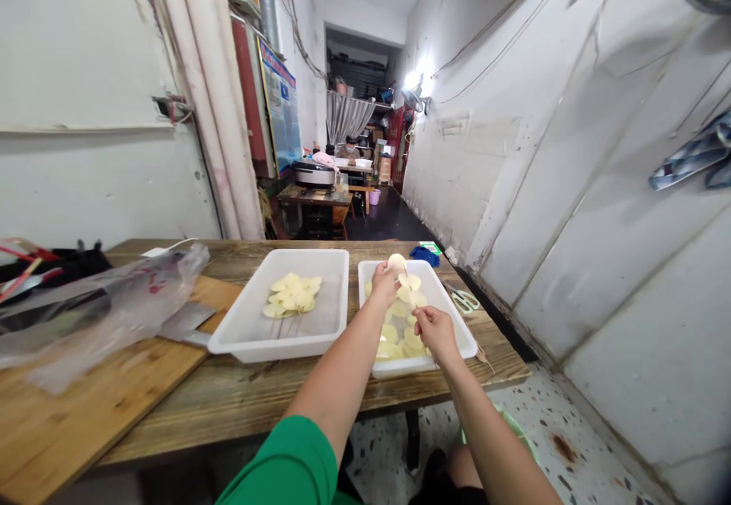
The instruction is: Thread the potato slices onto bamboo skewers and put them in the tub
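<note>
My left hand [384, 281] is above the right white tray [469, 343], its fingers closed on a thin, round, pale yellow potato slice [397, 262]. Lower and to the right, my right hand [436, 330] pinches a thin wooden skewer, mostly hidden by the fingers. More slices [410, 282] hang between the two hands, apparently threaded on that skewer. Loose potato slices [389, 334] lie in the right tray below. In the left white tray [320, 263] rests a heap of potato slices [293, 295], with thin sticks pointing toward me.
Green-handled scissors [465, 301] and several loose skewers [483, 357] lie right of the tray, with a blue item [426, 255] behind it. A cleaver [186, 324], plastic bag [126, 292] and wooden board [122, 372] occupy the left. A person [349, 148] sits far back.
</note>
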The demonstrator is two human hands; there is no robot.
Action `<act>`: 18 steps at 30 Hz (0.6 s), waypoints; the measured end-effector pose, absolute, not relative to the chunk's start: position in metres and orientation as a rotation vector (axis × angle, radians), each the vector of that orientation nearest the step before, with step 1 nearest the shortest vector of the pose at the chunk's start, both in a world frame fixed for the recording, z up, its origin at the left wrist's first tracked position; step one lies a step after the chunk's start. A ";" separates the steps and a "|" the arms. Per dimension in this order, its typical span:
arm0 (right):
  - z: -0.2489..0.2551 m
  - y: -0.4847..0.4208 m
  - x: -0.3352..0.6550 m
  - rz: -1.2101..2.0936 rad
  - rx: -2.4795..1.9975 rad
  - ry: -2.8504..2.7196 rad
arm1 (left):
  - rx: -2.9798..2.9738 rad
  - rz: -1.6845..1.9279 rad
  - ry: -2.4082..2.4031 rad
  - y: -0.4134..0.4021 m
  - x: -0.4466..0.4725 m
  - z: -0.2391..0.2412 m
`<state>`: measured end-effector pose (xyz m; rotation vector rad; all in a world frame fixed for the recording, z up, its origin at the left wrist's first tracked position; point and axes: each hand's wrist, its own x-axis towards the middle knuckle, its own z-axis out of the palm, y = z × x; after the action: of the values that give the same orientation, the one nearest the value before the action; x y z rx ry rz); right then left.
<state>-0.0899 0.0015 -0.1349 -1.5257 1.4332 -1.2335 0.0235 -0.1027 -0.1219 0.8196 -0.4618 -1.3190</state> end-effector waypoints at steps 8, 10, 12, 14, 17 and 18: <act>-0.129 0.014 -0.097 -1.064 -1.995 1.726 | 0.800 -1.211 -0.457 -0.109 0.028 -0.127; -0.131 0.015 -0.098 -1.021 -1.997 1.750 | 0.808 -1.168 -0.454 -0.113 0.028 -0.129; -0.131 0.016 -0.098 -1.011 -1.987 1.765 | 0.822 -1.128 -0.452 -0.116 0.028 -0.130; -0.131 0.017 -0.098 -0.993 -1.983 1.778 | 0.838 -1.098 -0.476 -0.118 0.028 -0.132; -0.128 0.017 -0.098 -0.946 -1.983 1.788 | 0.835 -1.065 -0.543 -0.120 0.027 -0.135; -0.127 0.016 -0.097 -0.937 -1.984 1.787 | 0.824 -1.053 -0.570 -0.121 0.027 -0.136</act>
<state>-0.0974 0.0164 -0.1274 -1.9836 1.7874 -0.9369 0.0273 -0.1205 -0.1365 0.8238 -0.5702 -1.0527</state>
